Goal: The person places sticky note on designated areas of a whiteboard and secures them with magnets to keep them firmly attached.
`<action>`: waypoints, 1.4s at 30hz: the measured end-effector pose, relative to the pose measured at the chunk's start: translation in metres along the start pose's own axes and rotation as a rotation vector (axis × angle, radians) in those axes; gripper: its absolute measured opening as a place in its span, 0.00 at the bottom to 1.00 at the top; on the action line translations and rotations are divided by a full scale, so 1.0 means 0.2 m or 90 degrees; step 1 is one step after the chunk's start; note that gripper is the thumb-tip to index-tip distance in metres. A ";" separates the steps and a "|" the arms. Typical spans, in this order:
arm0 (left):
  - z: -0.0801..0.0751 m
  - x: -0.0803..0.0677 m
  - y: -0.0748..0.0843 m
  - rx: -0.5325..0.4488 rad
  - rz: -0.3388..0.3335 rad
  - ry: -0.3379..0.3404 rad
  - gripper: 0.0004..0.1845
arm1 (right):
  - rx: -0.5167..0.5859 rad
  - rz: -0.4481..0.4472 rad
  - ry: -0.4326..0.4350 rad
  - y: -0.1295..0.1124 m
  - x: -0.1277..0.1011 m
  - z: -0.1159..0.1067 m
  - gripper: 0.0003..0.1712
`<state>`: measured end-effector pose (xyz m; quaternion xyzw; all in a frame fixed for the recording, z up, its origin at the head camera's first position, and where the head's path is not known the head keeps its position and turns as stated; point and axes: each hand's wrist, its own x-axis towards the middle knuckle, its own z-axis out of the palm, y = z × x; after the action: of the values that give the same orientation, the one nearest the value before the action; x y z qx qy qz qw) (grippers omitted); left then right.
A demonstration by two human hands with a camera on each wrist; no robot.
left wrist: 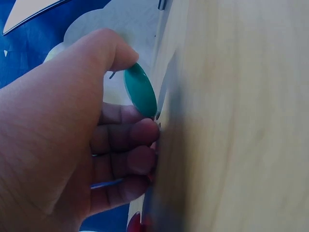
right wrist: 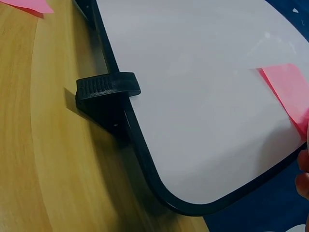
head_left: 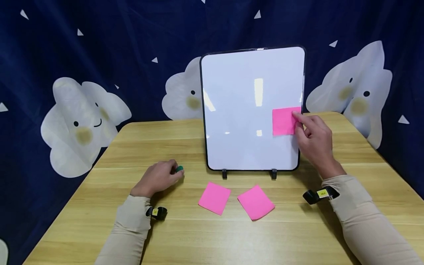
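My left hand [head_left: 159,178] is low over the table at the left, pinching a round green magnet [left wrist: 141,90] between thumb and index finger. The magnet stands on edge in the left wrist view, and the other fingers curl below it. At the board's right edge, my right hand [head_left: 314,136] holds a pink sticky note [head_left: 282,122] by its right side, index finger on the upper corner and thumb lower down. The note lies against the whiteboard [head_left: 236,110]. In the right wrist view, only fingertips of that hand show at the right border.
Two more pink notes, a left one [head_left: 214,198] and a right one [head_left: 256,202], lie on the wooden table [head_left: 185,235]. Black stand clips [right wrist: 107,86] hold the board's lower edge. Behind hangs a dark blue curtain [head_left: 132,44] with clouds. A small red thing [left wrist: 134,223] shows below the left fingers.
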<state>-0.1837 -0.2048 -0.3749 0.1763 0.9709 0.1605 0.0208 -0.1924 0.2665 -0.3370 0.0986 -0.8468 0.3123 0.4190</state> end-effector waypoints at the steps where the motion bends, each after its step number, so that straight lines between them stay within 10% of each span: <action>1: 0.00 0.00 0.00 0.002 0.004 0.005 0.13 | 0.000 -0.003 0.002 0.00 0.00 0.00 0.23; 17: 0.02 -0.01 0.00 -0.026 0.077 0.116 0.09 | -0.025 -0.017 -0.001 0.01 -0.06 0.05 0.23; 30: -0.01 0.02 0.00 -0.024 0.165 0.198 0.25 | -0.010 -0.023 0.009 0.03 -0.05 0.06 0.25; 42: -0.02 0.02 0.02 -0.018 0.176 0.213 0.19 | -0.009 -0.022 0.000 0.06 -0.05 0.06 0.27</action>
<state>-0.1861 -0.2013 -0.3699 0.2787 0.9250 0.2025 -0.1601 -0.1988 0.2665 -0.3561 0.1105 -0.8469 0.2992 0.4254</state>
